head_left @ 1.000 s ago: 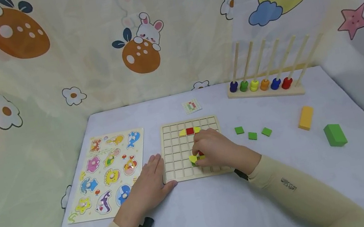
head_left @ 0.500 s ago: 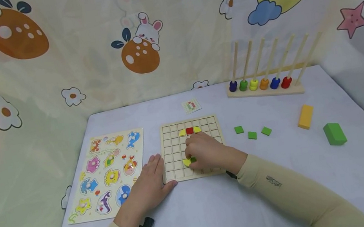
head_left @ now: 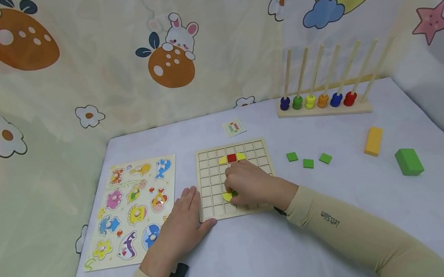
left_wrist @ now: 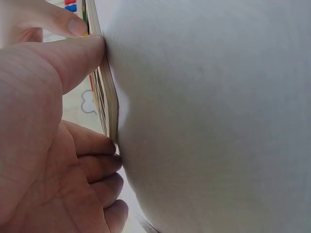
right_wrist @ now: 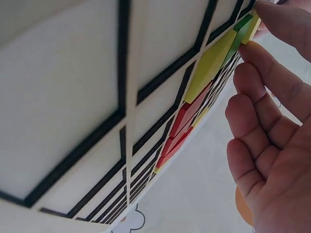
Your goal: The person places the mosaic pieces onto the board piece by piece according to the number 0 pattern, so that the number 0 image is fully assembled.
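Observation:
A wooden grid board (head_left: pixel 211 179) lies mid-table, with a red tile (head_left: pixel 231 158) flanked by yellow pieces in its second row. My right hand (head_left: pixel 232 194) is curled over the board's lower middle. Its fingertips pinch a yellow piece (head_left: pixel 227 197) that lies beside a green piece (head_left: pixel 234 194). In the right wrist view the fingertips (right_wrist: pixel 265 53) close on that yellow piece (right_wrist: pixel 251 29), past a row of red and yellow tiles (right_wrist: pixel 194 104). My left hand (head_left: pixel 184 219) lies flat on the table against the board's lower left corner, thumb (left_wrist: pixel 82 53) on the board's edge (left_wrist: pixel 109 102).
An animal peg puzzle (head_left: pixel 132 206) lies left of the board. Three loose green tiles (head_left: pixel 308 163) sit to its right, then an orange block (head_left: pixel 373 141) and a green block (head_left: pixel 409 161). A pattern card (head_left: pixel 234 128) and a bead rack (head_left: pixel 323 103) stand at the back.
My right hand has slid about one cell left along the board's lower rows, taking the yellow piece with it. The left hand has stayed put.

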Motion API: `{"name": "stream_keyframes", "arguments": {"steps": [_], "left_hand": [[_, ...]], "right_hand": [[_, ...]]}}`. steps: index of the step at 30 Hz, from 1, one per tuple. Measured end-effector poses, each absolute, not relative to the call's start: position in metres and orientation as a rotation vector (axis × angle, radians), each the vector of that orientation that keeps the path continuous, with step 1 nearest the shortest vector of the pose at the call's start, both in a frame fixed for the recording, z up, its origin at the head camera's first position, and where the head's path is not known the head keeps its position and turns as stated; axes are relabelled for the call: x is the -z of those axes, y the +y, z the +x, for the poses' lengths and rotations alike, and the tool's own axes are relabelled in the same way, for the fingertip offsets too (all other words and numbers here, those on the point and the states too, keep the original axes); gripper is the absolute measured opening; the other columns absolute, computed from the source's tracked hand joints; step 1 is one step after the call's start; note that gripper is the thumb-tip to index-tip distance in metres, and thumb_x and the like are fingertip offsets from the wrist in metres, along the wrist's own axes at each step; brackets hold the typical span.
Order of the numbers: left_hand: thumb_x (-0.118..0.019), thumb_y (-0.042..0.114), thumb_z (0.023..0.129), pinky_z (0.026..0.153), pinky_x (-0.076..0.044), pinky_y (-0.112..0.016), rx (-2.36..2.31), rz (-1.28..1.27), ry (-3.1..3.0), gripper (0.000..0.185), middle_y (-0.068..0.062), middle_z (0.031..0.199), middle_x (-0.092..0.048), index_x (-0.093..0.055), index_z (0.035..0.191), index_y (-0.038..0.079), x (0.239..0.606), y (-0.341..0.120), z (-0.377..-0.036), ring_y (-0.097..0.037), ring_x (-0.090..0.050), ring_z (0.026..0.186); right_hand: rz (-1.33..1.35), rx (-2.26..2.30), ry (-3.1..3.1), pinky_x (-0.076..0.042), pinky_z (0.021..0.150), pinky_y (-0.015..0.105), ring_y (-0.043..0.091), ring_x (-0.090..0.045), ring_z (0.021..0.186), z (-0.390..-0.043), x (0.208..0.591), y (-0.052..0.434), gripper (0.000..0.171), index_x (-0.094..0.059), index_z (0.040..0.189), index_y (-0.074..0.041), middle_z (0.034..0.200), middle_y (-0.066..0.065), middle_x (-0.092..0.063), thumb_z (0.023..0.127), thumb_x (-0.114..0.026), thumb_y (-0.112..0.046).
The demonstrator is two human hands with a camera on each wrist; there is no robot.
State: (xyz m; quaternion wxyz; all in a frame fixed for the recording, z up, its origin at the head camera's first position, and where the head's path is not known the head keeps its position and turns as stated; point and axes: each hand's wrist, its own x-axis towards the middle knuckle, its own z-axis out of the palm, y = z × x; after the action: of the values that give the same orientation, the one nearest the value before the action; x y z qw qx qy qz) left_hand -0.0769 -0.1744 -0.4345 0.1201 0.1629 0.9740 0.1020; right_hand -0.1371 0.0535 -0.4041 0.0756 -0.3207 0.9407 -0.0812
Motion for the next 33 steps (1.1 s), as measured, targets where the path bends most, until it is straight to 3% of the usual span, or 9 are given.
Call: {"name": "stream_keyframes", "arguments": {"steps": [26, 33], "left_hand": [[-0.067, 0.057, 0.097, 0.133, -0.02, -0.052, -0.306, 0.486, 2.839, 0.096, -0.015, 0.175, -0.02, -0.027, 0.164, 0.001, 0.435, -0.175, -0.076, -0.033, -0.014, 0.165], [-0.067, 0.057, 0.098, 0.134, -0.02, -0.052, -0.307, 0.48, 2.839, 0.096, -0.015, 0.175, -0.02, -0.026, 0.164, 0.0, 0.434, -0.175, -0.077, -0.033, -0.013, 0.165]], "right_hand": [[-1.008, 0.225, 2.835, -0.047, 0.092, 0.036, 0.015, -0.051, 0.086, -0.137, 0.406, 0.057, 0.015, -0.083, 0.09, -0.02, 0.08, -0.008, -0.061, 0.086, -0.087, -0.034], [-1.017, 0.295, 2.854, -0.048, 0.085, 0.035, 0.012, -0.054, 0.083, -0.14, 0.401, 0.067, 0.01, -0.084, 0.092, -0.021, 0.083, -0.008, -0.064, 0.085, -0.085, -0.03]]}}
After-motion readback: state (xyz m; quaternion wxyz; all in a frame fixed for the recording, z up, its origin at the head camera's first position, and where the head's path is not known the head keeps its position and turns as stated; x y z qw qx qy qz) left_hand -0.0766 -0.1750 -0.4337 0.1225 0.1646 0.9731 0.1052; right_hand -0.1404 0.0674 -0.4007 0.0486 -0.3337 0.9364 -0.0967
